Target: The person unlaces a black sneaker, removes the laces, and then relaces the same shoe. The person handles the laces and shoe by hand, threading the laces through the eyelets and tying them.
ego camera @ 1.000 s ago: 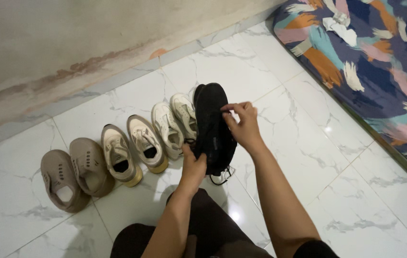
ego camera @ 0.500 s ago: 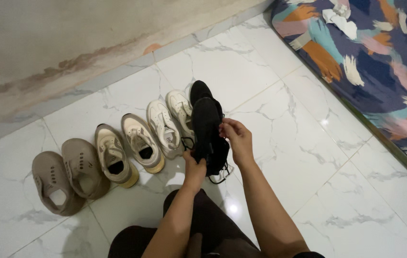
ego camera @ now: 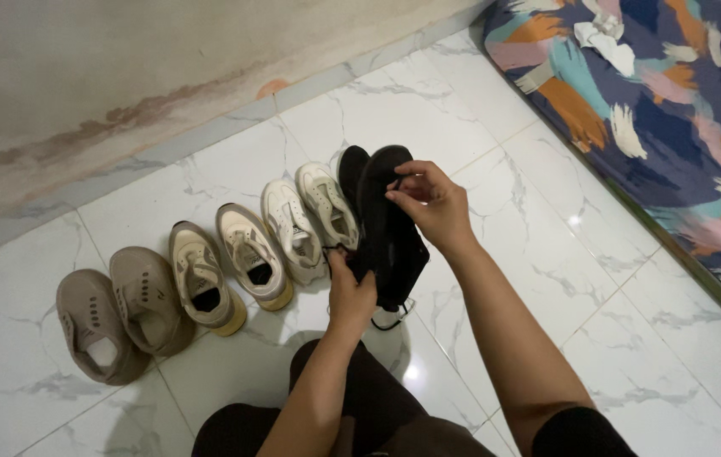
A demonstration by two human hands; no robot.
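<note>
A black lace-up shoe (ego camera: 388,228) is held above the floor between both hands. My left hand (ego camera: 350,290) grips its heel end from below, and my right hand (ego camera: 431,203) pinches its upper near the toe. Its laces dangle under the heel. A second black shoe (ego camera: 349,169) rests on the floor just behind it, at the right end of a row of shoes.
The row on the white marble floor (ego camera: 538,279) runs leftward: a white sneaker pair (ego camera: 305,220), a cream pair with yellowish soles (ego camera: 225,267), and taupe clogs (ego camera: 115,317). A stained wall (ego camera: 123,76) stands behind. A colourful patterned mattress (ego camera: 665,110) lies at right.
My right hand moved from the shoe's middle up toward its toe end. The held black shoe shifted slightly up and to the right.
</note>
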